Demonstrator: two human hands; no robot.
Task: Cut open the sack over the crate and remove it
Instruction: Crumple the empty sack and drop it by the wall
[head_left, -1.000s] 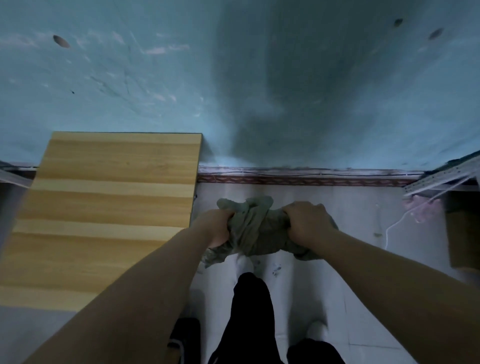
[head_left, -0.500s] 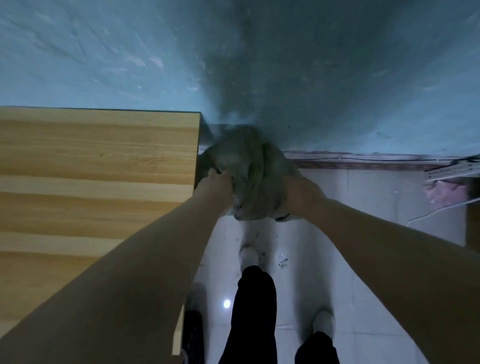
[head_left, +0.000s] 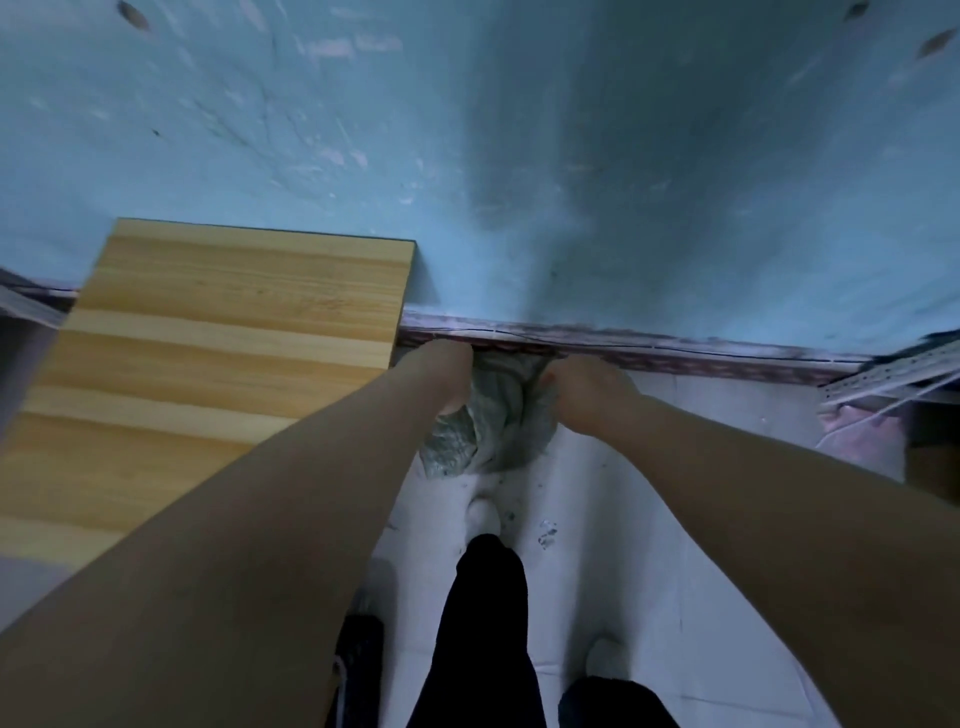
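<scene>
A crumpled grey-green sack (head_left: 488, 431) is bunched between my two hands, low over the white floor tiles and close to the base of the blue wall. My left hand (head_left: 451, 375) grips its left side, fingers curled into the cloth. My right hand (head_left: 582, 392) holds its right side with fingers closed. The lower part of the sack hangs loose beneath my hands. No crate is in view.
A light wooden tabletop (head_left: 208, 364) fills the left side, its right edge next to my left arm. A blue wall (head_left: 571, 156) with a reddish skirting (head_left: 675, 358) stands ahead. Metal rails and pink cloth (head_left: 857, 421) lie at the right. My legs and white shoes are below.
The sack was held in front of me, then raised against the wall; now both hands have brought it down by the skirting, still gripping it.
</scene>
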